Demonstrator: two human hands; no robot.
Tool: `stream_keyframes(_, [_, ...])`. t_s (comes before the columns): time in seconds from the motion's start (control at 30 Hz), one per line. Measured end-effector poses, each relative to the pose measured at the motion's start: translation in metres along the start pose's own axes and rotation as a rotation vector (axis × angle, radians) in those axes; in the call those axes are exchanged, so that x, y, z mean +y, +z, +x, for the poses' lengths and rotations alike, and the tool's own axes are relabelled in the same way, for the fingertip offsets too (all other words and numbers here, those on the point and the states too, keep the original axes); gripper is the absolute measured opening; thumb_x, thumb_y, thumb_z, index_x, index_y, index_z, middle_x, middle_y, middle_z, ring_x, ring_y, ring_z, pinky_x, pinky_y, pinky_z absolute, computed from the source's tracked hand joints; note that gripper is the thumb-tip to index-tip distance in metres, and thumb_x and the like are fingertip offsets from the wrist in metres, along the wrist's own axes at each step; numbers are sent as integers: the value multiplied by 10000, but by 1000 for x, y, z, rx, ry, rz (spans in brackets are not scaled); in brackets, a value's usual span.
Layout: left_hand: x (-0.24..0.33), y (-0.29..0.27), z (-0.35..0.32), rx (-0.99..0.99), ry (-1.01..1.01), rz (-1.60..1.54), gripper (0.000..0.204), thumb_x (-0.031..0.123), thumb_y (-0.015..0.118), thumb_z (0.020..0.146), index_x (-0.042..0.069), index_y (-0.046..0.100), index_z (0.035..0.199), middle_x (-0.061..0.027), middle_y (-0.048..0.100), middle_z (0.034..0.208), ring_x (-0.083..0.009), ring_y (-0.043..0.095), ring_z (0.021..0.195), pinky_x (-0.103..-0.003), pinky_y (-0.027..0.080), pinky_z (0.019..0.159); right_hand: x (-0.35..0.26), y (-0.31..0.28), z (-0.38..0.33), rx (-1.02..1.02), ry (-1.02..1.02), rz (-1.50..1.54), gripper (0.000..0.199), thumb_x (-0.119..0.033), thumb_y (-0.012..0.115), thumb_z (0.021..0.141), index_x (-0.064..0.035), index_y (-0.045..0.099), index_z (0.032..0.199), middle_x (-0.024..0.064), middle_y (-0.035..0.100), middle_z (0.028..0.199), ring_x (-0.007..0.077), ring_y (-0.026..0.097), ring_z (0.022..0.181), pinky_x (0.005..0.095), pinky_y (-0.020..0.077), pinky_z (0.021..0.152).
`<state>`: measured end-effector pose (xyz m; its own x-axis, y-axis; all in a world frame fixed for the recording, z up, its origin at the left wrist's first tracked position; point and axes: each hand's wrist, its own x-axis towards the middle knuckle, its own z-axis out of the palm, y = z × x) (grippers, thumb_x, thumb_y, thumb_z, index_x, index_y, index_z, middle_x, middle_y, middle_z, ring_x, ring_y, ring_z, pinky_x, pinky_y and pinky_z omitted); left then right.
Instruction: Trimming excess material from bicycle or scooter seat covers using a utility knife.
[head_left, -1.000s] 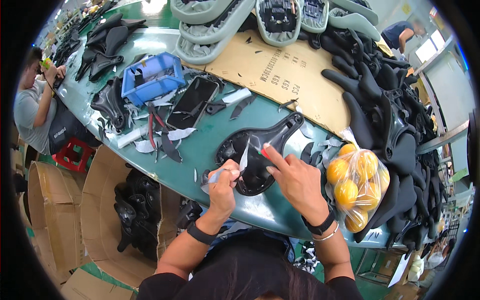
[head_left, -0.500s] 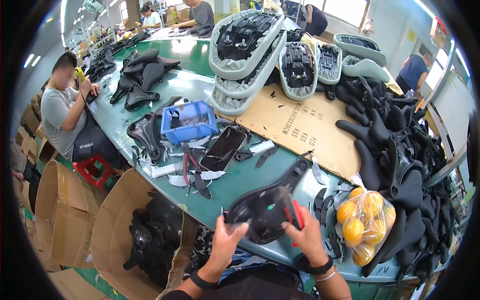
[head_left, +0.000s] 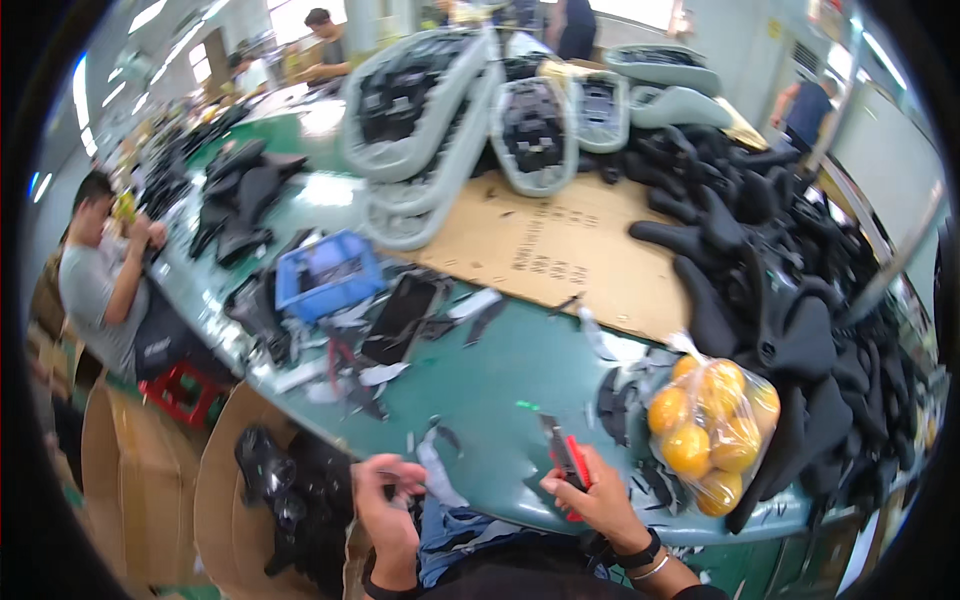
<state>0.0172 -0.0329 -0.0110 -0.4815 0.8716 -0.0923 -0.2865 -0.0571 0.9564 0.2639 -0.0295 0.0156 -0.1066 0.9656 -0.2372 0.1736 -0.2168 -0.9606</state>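
My right hand point(head_left: 592, 492) is closed round a red utility knife point(head_left: 572, 462), above the front edge of the green table point(head_left: 500, 370). The knife's blade end points away from me. My left hand point(head_left: 388, 488) is near the table edge, beside the open carton point(head_left: 228, 490). Its fingers are loosely bent, apart and somewhat blurred, with nothing in them. Glossy black bicycle saddles point(head_left: 265, 470) lie inside the carton. A pale trimmed strip point(head_left: 437, 468) lies on the table edge between my hands.
A bag of oranges point(head_left: 715, 435) sits right of my knife hand. Beyond it, black saddles point(head_left: 790, 320) are heaped. Farther back are a cardboard sheet point(head_left: 540, 250), grey-rimmed saddles point(head_left: 420, 110), a blue bin point(head_left: 330, 278) and a phone point(head_left: 402, 318). A person point(head_left: 105, 270) sits at the left.
The black saddle held between my hands has left them and the tabletop in front of me. My left hand has moved left toward the carton. The knife stays in my right hand; the view has shifted.
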Motion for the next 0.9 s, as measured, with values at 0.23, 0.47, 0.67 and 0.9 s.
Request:
stream_keyframes(0.23, [75,165,51,-1332,792,968,355,334,665,829,115,642,1108,-105,673,967,-304,648,864,-376,517,728,36,-12,-14,201,-17,288,417,-243,713,843,-40,520,1151,-10,610,773,54,563,618,220,466,570])
stream_keyframes(0.47, [-33,403,106,-1228,1094,810,356,31,509,801,21,555,1154,-182,613,1101,-353,567,1049,-432,454,904,58,-5,-22,335,10,322,424,-144,721,827,-18,505,1169,19,619,821,64,564,610,229,466,560])
stream_keyframes(0.67, [-131,477,93,-1408,1466,894,637,147,703,654,71,514,1257,-113,488,1331,-271,431,1274,-467,376,966,63,9,-9,509,45,362,327,-239,727,801,-47,566,1011,59,605,775,128,573,631,289,457,584])
stream_keyframes(0.9, [-36,417,145,-1555,1266,1287,613,415,727,597,55,612,1080,-116,608,950,-281,601,945,-397,449,800,49,-1,-11,438,222,312,436,-224,724,796,-40,541,1146,68,625,856,143,584,713,292,469,657])
